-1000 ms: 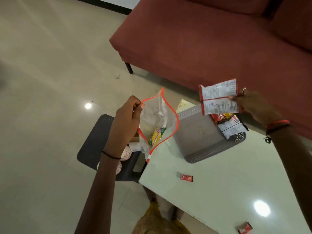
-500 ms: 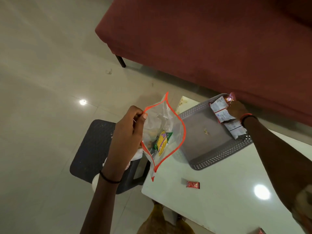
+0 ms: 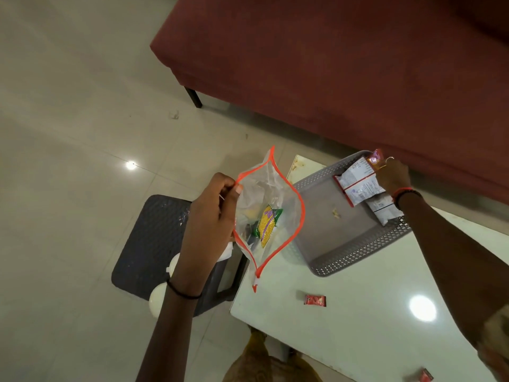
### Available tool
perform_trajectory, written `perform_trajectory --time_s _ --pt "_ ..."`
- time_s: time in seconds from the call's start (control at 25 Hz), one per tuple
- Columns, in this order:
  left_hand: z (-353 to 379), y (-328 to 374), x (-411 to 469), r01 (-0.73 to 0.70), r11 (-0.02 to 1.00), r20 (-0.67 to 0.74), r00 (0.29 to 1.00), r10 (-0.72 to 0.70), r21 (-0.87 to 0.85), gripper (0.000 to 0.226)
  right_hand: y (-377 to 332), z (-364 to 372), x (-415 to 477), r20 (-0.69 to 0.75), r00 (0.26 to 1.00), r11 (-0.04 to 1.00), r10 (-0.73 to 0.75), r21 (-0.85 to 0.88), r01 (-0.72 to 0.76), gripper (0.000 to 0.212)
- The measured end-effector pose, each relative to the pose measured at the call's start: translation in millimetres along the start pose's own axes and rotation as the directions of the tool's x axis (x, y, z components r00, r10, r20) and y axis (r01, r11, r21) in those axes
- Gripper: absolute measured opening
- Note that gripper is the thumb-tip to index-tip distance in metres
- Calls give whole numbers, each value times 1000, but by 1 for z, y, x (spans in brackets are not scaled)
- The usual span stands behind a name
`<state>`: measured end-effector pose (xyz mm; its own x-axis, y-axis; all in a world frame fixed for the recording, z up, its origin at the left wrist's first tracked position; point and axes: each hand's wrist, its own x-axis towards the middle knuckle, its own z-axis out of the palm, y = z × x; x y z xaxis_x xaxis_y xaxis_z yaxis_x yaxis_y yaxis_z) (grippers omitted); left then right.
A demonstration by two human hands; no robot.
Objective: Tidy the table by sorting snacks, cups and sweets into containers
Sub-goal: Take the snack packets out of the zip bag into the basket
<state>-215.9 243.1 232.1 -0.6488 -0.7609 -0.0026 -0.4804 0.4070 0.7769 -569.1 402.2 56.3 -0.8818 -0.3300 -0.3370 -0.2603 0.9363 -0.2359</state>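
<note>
At the far left a dark stool (image 3: 154, 244) is seen on the floor, with pale cups (image 3: 158, 299) partly hidden at its near edge. Just to its right the left hand (image 3: 209, 224) is raised above the tabletop's left edge, thumb and forefinger pinched on the orange rim of a clear zip pouch (image 3: 286, 194). The pouch is hung from that pinch with its mouth spread wide; the long axis of the opening runs from far to near, and a yellow and green packet (image 3: 268, 226) is seen inside. On the white tabletop (image 3: 358, 340), near of the pouch's lower tip and a little to its right, a red sweet (image 3: 314, 300) is laid flat, its long axis roughly left to right. Beyond it a grey perforated tray (image 3: 358, 260) is set on the far part of the tabletop. In the tray's far right corner white and red snack packets (image 3: 360, 184) are laid, and the right hand (image 3: 394, 175) is curled round their right end. A second red sweet (image 3: 425, 377) is found at the near right edge. The first sweet is judged nearer the left hand, but that hand is occupied, so a reach back and to the left by the right hand would probably be called for.
</note>
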Motion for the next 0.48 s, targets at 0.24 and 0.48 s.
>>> perform_trajectory --time_s 0.24,0.48 --pt "-1 4 -14 -35 998 -7 999 35 59 12 -49 -48 -61 -117 963 890 -245 367 271 25" --pt "4 22 -43 -54 997 35 998 52 55 11 -112 -130 -212 43 586 526 -809 497 690 8"
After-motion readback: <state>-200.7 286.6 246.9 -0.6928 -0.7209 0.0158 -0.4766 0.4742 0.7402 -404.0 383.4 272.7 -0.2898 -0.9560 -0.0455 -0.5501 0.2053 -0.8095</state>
